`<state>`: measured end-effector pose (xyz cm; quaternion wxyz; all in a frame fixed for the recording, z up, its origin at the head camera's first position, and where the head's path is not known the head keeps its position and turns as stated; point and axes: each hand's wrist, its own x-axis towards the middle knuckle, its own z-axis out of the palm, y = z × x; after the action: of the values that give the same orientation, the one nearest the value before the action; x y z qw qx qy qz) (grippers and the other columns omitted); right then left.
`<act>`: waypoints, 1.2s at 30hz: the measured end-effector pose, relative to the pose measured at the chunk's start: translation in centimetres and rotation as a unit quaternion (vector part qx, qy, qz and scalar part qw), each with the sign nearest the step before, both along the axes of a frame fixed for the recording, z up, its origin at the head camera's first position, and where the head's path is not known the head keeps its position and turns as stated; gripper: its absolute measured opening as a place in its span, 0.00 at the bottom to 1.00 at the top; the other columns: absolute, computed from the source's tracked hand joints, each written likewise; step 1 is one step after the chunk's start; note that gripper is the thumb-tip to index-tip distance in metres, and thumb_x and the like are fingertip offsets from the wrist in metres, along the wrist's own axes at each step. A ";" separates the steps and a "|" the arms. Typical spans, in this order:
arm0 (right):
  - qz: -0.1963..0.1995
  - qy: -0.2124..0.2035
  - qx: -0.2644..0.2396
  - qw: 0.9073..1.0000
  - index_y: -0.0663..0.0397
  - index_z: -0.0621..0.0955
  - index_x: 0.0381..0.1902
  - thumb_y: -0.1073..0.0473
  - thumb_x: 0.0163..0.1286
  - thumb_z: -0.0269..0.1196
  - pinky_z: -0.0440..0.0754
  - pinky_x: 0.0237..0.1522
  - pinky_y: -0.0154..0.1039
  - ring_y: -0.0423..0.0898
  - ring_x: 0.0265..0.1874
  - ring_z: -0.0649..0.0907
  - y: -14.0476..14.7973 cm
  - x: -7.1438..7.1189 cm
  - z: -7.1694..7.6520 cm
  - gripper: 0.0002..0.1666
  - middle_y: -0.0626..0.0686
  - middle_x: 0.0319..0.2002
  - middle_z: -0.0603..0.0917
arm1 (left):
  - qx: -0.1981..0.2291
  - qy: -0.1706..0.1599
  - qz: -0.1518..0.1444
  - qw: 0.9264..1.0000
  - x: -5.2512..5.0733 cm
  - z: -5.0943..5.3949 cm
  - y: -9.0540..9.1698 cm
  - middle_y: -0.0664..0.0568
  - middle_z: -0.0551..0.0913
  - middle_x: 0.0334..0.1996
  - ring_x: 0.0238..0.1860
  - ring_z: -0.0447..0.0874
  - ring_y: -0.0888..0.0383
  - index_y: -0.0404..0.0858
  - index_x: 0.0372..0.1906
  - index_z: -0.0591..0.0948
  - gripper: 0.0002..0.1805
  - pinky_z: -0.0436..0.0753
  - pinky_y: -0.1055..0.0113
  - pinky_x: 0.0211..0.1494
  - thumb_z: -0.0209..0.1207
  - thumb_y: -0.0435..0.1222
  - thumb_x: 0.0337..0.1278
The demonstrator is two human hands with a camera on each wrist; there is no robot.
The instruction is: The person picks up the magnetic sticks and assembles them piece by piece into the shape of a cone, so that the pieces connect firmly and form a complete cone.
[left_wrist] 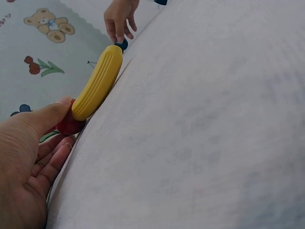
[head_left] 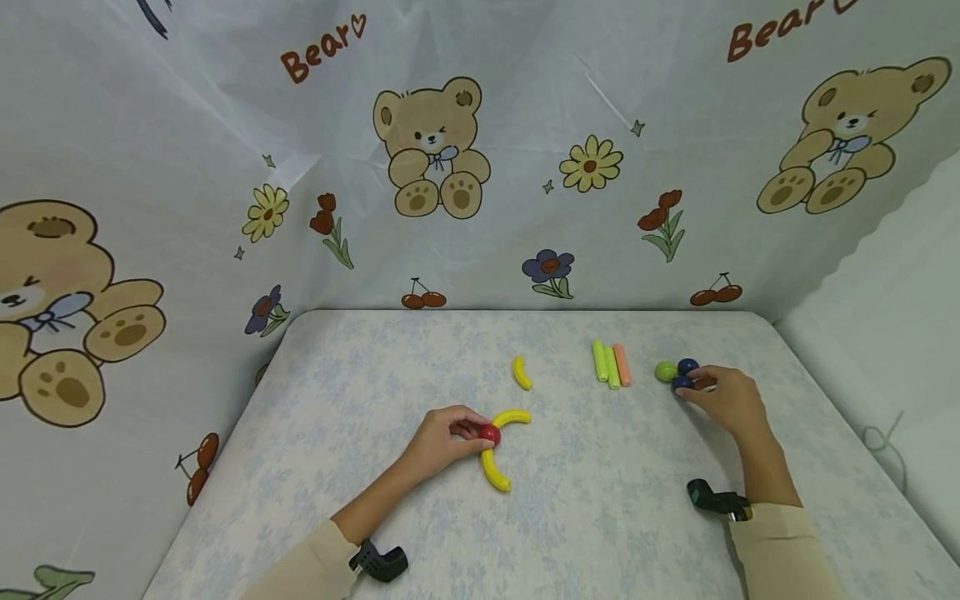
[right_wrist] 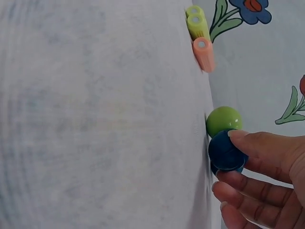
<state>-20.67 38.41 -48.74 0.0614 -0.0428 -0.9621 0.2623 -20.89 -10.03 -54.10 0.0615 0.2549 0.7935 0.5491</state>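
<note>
Tabletop point(head_left: 360, 367), pale with a mottled blue pattern, backed by a light sheet point(head_left: 510, 50) printed with bears, flowers and cherries; a plain white surface point(head_left: 885, 275) stands at right. Near the middle, the left hand point(head_left: 442, 442) has its fingers pinching a red ball point(head_left: 490, 434) between two curved yellow pieces point(head_left: 492, 471). Towards the far right, the right hand's point(head_left: 729, 397) fingers pinch a dark blue ball point(right_wrist: 226, 150), beside a second blue ball point(head_left: 687, 365) and a green ball point(head_left: 665, 372).
</note>
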 end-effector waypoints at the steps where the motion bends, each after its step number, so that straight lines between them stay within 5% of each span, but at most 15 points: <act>1: 0.001 0.000 0.003 1.000 0.70 0.82 0.53 0.50 0.65 0.72 0.78 0.28 0.42 0.64 0.41 0.83 0.0 0.0 0.1 0.29 0.67 0.42 0.86 | 0.000 0.001 -0.001 1.000 0.0 0.0 0.0 0.62 0.87 0.38 0.37 0.85 0.60 0.51 0.45 0.88 0.14 0.86 0.66 0.42 0.75 0.44 0.53; 20: 0.033 0.071 -0.031 0.996 0.67 0.84 0.52 0.53 0.67 0.72 0.80 0.29 0.36 0.58 0.38 0.85 -3.3 0.2 3.3 0.24 0.62 0.38 0.87 | 0.003 -0.004 0.018 1.000 0.0 -0.3 0.0 0.61 0.87 0.37 0.35 0.85 0.59 0.52 0.45 0.89 0.14 0.86 0.66 0.41 0.75 0.48 0.53; 27: 0.060 0.057 -0.051 0.995 0.65 0.84 0.54 0.55 0.66 0.73 0.81 0.29 0.37 0.56 0.38 0.84 -6.6 0.5 4.4 0.24 0.61 0.40 0.87 | 0.005 -0.002 0.013 1.000 0.1 -0.2 0.3 0.61 0.87 0.38 0.36 0.85 0.59 0.51 0.46 0.88 0.14 0.86 0.66 0.41 0.74 0.47 0.54; 36: 0.110 0.027 -0.106 0.988 0.58 0.87 0.50 0.52 0.63 0.75 0.82 0.37 0.40 0.52 0.40 0.84 -10.6 0.4 4.0 0.22 0.54 0.40 0.87 | -0.008 -0.011 0.021 1.000 0.0 -0.1 0.1 0.62 0.87 0.37 0.36 0.85 0.60 0.53 0.45 0.88 0.14 0.86 0.66 0.41 0.75 0.46 0.54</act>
<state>-20.30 27.81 -44.77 0.0533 0.0641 -0.9257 0.3691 -20.92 -9.96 -54.23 0.0607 0.2317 0.8024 0.5466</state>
